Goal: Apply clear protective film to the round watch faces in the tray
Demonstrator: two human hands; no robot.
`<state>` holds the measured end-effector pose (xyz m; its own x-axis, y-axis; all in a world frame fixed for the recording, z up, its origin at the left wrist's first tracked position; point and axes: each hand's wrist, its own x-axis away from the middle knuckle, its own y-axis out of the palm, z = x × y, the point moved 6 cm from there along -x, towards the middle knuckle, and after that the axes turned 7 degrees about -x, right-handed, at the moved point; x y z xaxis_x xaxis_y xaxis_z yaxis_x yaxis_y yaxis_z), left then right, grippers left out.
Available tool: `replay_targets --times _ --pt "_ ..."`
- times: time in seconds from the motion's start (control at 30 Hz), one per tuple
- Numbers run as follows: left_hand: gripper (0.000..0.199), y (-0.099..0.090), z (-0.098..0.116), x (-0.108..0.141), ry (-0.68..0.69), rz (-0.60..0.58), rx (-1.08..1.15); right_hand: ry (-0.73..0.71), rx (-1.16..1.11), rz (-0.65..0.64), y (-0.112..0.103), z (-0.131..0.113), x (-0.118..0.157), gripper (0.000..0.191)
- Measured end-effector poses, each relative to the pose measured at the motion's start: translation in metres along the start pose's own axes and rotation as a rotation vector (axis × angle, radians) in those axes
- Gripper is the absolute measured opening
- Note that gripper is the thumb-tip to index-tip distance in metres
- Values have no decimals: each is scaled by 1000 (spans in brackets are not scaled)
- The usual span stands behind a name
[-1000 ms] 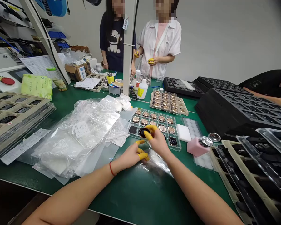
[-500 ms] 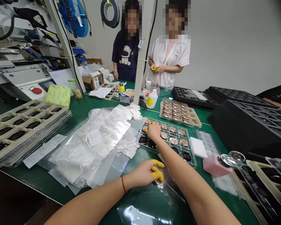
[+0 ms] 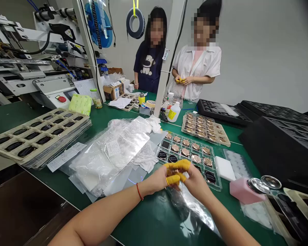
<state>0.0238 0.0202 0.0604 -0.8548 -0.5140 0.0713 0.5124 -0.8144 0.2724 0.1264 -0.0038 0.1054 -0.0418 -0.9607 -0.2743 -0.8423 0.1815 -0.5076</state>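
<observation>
My left hand (image 3: 159, 179) and my right hand (image 3: 195, 181) meet in front of me, yellow finger cots on their fingertips. Between the fingers of both is a small round rose-gold part (image 3: 176, 172), mostly hidden; it resembles a watch case. Just beyond the hands lies a clear plastic tray (image 3: 219, 184) with rose-gold round parts (image 3: 185, 151) and black discs (image 3: 172, 158) in its pockets. One pocket (image 3: 165, 144) at its left shows only a dark square. Under my right wrist a clear plastic film (image 3: 195, 205) rests on the green table.
Plastic bags (image 3: 105, 164) cover the table at left, beside stacked beige trays (image 3: 38, 153). To the right are a white block (image 3: 224, 168), a pink pump bottle (image 3: 246, 191) and black foam trays (image 3: 277, 150). Two people stand behind the table.
My right hand has come back from the left side of the clear tray to my left hand, bringing a round part. That pocket now shows no round part. The view has shifted slightly.
</observation>
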Motion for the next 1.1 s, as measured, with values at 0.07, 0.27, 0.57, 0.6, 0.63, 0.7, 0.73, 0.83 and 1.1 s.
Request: replay_targets --times 0.07,0.27,0.57,0.6,0.63,0.7,0.73,0.83,1.1 --pt "59 8 2 3 45 -60 -73 -15 -16 6 -2 -2 27 17" --pt "74 27 -4 13 69 -72 -374 208 -104 156 -8 24 62 15" --pt "58 28 -12 11 -25 -61 -445 230 91 221 -17 18 89 11" --pt "59 25 -13 11 -57 -61 -433 326 148 227 -24 27 93 11" --pt "60 24 -14 11 -87 -70 -436 413 233 211 -31 35 99 12" --pt "61 21 -12 13 -127 -105 -478 520 412 127 -39 48 106 14" --pt "61 20 -10 13 -136 -124 -510 531 485 95 -42 52 107 16" --pt "56 18 -5 13 -113 -140 -584 428 569 136 -43 50 96 22" --pt "41 23 -7 11 -78 -109 -556 244 490 38 -16 60 45 16"
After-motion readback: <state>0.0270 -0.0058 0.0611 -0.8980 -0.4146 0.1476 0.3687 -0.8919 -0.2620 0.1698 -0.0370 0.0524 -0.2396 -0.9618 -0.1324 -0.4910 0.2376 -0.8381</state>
